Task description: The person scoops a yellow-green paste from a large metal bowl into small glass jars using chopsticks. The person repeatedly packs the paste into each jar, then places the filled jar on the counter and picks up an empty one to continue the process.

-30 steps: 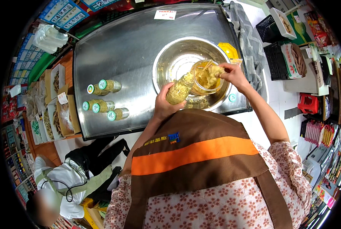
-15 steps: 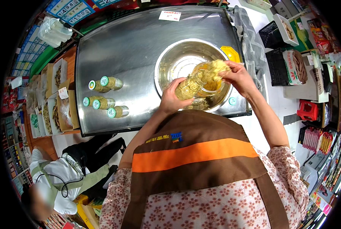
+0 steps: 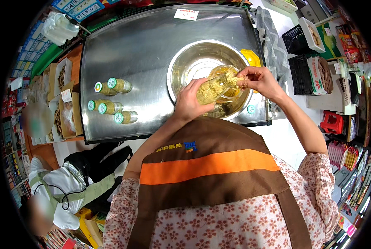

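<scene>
My left hand is wrapped round a glass jar packed with chopped yellow-green food, tilted over a big steel bowl. Close by the jar's mouth, the fingers of my right hand pinch at a small clump of the food sticking out there. Under the jar, a clear container with yellow remains sits in the bowl, partly hidden by the jar and my hands. A green-and-white lid lies on the steel table right of the bowl.
Several filled jars with green-and-white lids lie on the left of the steel table. A yellow tray is beside the bowl. A person is at the lower left. Crates and a red stool are at the right.
The large clump that stood out of the jar's mouth has shrunk to a small tuft. My right hand has shifted slightly, its fingers pinched more tightly at the mouth.
</scene>
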`<state>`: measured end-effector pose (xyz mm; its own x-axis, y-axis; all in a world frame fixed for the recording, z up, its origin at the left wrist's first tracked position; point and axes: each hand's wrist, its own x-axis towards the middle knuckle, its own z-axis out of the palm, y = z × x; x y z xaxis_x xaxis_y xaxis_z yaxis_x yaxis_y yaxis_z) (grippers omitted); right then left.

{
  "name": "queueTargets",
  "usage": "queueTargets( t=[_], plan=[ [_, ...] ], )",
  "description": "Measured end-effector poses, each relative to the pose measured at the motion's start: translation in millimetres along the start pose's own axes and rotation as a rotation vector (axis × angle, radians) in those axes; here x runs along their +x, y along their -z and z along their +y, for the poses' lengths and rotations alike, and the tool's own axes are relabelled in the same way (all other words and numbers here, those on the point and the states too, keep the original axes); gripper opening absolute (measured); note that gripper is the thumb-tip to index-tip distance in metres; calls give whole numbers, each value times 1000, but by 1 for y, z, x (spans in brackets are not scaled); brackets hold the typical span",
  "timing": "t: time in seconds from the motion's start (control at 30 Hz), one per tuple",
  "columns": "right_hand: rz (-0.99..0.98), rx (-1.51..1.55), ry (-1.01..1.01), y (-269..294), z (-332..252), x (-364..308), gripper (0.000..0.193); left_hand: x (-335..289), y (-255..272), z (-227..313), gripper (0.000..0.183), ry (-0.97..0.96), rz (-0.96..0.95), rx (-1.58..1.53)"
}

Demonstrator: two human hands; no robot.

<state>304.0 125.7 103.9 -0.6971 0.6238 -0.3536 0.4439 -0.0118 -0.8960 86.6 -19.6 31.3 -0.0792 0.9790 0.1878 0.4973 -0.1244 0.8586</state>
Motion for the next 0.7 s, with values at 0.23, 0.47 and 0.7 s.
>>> queueTargets(
  t=[0.23,0.47,0.7],
  plan=[
    [-71,-144,36,1,-3,16,10,-6,-12,8,65,-35,7,-26],
    [-31,-306,107,-27,23,63,18,-11,6,-16,73,87,-11,4],
    [-138,-47,9,-1,-37,17,23,-11,-5,2,71,194,100,-185]
  ],
)
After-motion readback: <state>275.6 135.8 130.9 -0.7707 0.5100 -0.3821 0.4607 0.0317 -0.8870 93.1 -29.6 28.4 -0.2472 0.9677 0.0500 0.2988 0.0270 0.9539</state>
